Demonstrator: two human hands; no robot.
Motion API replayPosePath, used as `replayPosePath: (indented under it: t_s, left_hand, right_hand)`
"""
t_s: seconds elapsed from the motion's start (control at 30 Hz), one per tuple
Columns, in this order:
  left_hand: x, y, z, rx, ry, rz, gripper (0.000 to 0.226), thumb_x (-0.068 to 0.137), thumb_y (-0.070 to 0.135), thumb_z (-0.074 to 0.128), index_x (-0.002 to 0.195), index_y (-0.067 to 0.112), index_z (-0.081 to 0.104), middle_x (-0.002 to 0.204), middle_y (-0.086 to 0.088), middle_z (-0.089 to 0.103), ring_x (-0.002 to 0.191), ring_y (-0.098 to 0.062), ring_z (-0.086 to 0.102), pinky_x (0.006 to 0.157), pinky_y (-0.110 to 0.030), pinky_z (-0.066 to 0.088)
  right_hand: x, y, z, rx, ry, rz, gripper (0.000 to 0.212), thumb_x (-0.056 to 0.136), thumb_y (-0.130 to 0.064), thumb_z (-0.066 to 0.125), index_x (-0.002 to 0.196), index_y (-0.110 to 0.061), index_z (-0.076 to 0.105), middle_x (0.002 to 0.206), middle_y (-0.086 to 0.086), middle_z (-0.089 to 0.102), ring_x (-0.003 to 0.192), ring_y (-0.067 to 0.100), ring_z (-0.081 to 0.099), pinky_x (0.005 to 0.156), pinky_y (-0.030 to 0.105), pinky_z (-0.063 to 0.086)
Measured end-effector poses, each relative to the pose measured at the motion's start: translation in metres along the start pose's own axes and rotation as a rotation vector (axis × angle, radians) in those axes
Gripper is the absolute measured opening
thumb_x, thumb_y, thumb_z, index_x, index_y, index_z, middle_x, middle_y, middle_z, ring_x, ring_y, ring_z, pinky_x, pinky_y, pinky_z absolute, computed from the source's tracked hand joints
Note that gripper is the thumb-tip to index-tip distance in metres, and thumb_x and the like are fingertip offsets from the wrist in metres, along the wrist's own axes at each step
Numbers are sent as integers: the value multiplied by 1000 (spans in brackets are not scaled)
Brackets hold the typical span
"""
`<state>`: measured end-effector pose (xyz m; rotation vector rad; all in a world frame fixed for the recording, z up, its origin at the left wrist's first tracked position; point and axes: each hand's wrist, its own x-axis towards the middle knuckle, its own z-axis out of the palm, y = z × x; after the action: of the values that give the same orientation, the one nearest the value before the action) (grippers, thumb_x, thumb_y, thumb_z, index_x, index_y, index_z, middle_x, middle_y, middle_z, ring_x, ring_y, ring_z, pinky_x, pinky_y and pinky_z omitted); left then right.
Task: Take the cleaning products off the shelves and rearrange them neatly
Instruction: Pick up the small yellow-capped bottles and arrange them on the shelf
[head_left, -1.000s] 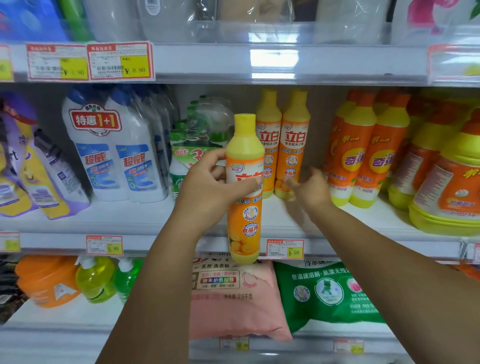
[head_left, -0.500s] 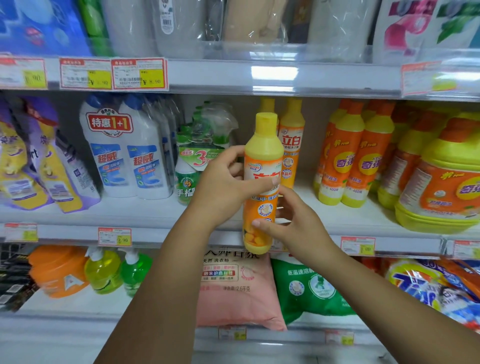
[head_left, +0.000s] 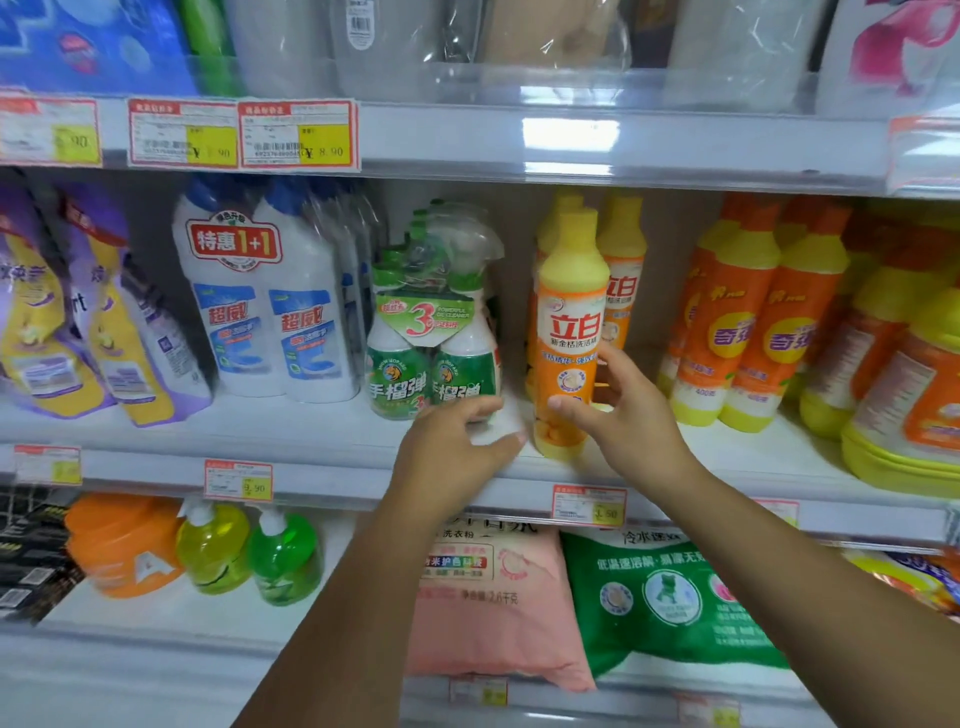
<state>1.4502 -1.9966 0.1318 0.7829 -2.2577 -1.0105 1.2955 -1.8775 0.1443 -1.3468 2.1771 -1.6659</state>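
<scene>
An orange dish-soap bottle with a yellow cap (head_left: 569, 332) stands upright at the front of the middle shelf (head_left: 322, 441). My right hand (head_left: 631, 415) grips its lower half from the right. My left hand (head_left: 457, 441) rests empty on the shelf just left of the bottle, fingers spread, touching the base of a green spray-cleaner pack (head_left: 436, 332). Two matching orange bottles (head_left: 621, 280) stand behind the held one.
White toilet-cleaner bottles (head_left: 270, 306) and purple refill pouches (head_left: 78, 322) fill the shelf's left. Orange and yellow detergent bottles (head_left: 758, 322) and large jugs (head_left: 914, 395) crowd the right. Below lie pink (head_left: 493, 597) and green (head_left: 665, 592) powder bags and soap pumps (head_left: 249, 551).
The bottle went from my left hand to my right and now stands on the shelf in front of the other two. My left hand let go and dropped onto the shelf.
</scene>
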Motion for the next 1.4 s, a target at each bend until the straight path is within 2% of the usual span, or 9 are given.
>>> replayPosePath:
  t_s: [0.07, 0.17, 0.4, 0.67, 0.83, 0.97, 1.1, 1.2, 1.4]
  left_hand:
    - [-2, -9, 12, 235, -28, 46, 58, 79, 56, 73, 131, 32, 61, 135, 13, 58, 129, -9, 47, 108, -27, 32]
    - [-4, -25, 25, 472, 22, 166, 58, 78, 67, 66, 127, 37, 62, 136, 18, 56, 128, -6, 42, 101, -25, 19]
    - [-3, -40, 34, 414, 123, 286, 46, 76, 67, 68, 112, 39, 70, 125, 22, 61, 120, -2, 45, 93, -20, 16]
    - [-2, -42, 35, 417, 129, 289, 46, 78, 66, 67, 114, 38, 69, 126, 22, 60, 122, -3, 44, 93, -21, 16]
    - [-10, -36, 38, 432, 171, 323, 43, 77, 52, 70, 113, 29, 72, 126, 7, 64, 128, -18, 47, 108, -33, 27]
    - [-38, -22, 51, 416, 231, 534, 36, 77, 35, 66, 109, 20, 73, 112, 3, 67, 112, -21, 54, 97, -39, 45]
    - [-89, -9, 97, 339, -12, 629, 36, 78, 30, 62, 112, 20, 70, 112, 4, 67, 104, -19, 55, 89, -34, 49]
    - [-140, -11, 146, 275, -401, 469, 55, 83, 34, 71, 135, 25, 55, 139, 4, 53, 126, -17, 48, 102, -27, 38]
    - [-195, -25, 229, 239, -792, 237, 84, 85, 42, 72, 154, 25, 27, 158, 4, 29, 141, -15, 34, 110, -26, 31]
  right_hand:
    - [4, 3, 2, 13, 24, 58, 68, 83, -24, 79, 142, -24, 46, 125, -6, 64, 104, 8, 63, 91, 25, 54]
    - [8, 4, 4, 33, 69, 132, 69, 84, -26, 78, 141, -19, 40, 121, -6, 58, 99, 8, 60, 80, 17, 48]
    - [15, 9, 18, -17, 97, 130, 66, 85, -28, 77, 141, -21, 42, 122, -6, 58, 108, 16, 59, 93, 32, 50]
    - [21, 8, 28, -18, 104, 153, 68, 88, -27, 74, 146, -20, 38, 127, -4, 57, 110, 13, 57, 90, 25, 45]
    - [-2, 0, 14, -94, 119, 165, 70, 88, -27, 75, 147, -16, 38, 134, 5, 59, 117, 17, 58, 96, 30, 46]
    - [-57, -2, -24, -48, 209, 135, 43, 93, -27, 68, 132, -18, 52, 111, 2, 65, 101, 11, 61, 82, 10, 46]
    - [-127, 10, -71, -21, 249, 213, 22, 96, -26, 64, 116, -20, 62, 97, -1, 69, 92, 8, 65, 79, 17, 50]
    - [-188, 41, -104, -43, 267, 343, 15, 96, -28, 63, 110, -25, 62, 92, -4, 66, 90, 11, 65, 80, 26, 51]
    - [-316, 110, -129, -35, 283, 702, 30, 96, -23, 62, 125, -19, 56, 117, 3, 62, 109, 14, 58, 74, 4, 40]
